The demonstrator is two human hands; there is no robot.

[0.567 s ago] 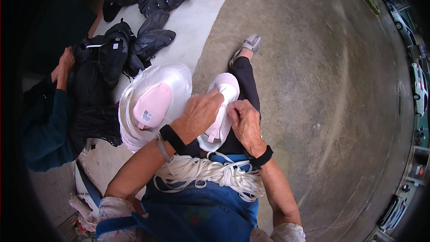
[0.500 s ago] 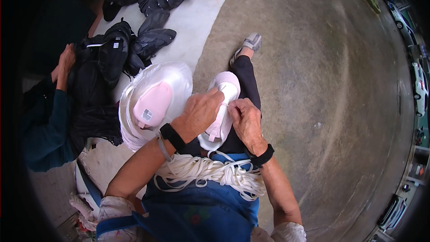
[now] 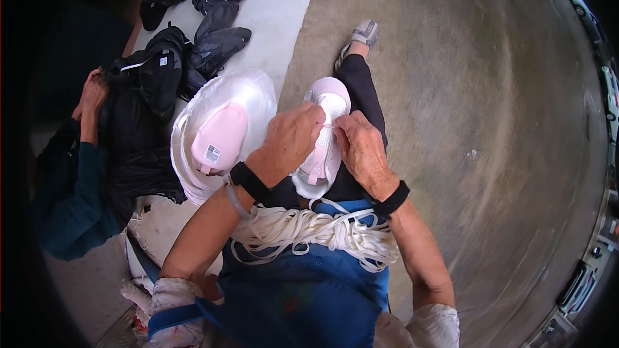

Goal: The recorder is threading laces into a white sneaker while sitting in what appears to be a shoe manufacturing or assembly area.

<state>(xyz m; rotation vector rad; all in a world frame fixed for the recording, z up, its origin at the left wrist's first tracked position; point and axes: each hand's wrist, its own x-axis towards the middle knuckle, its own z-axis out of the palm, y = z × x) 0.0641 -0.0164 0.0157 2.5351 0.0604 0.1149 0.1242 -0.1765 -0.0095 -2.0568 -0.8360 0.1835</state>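
A pink and white shoe upper (image 3: 333,100) lies on my lap over the dark trouser leg, its toe pointing away from me. Both hands meet over its front. A thin white shoelace (image 3: 329,126) runs short and taut between my fingertips. My left hand (image 3: 291,136) is closed in a pinch at the shoe's left side, fingertips partly hidden. From the right, my right hand (image 3: 364,153) pinches the lace with thumb and forefinger. Across my blue apron (image 3: 296,290) rests a loose bundle of white shoelaces (image 3: 309,227).
Left of the shoe, a white plastic bag (image 3: 258,93) holds a pink shoe upper (image 3: 220,135). Black shoe uppers (image 3: 222,45) are piled farther left on a pale strip of floor. A co-worker's hand (image 3: 93,93) touches black pieces there. Concrete floor (image 3: 464,154) stretches right, toward parked vehicles.
The view has shifted a little. My fingertips have drawn slightly apart, and the lace between them shows more plainly. Both hands stay over the shoe upper.
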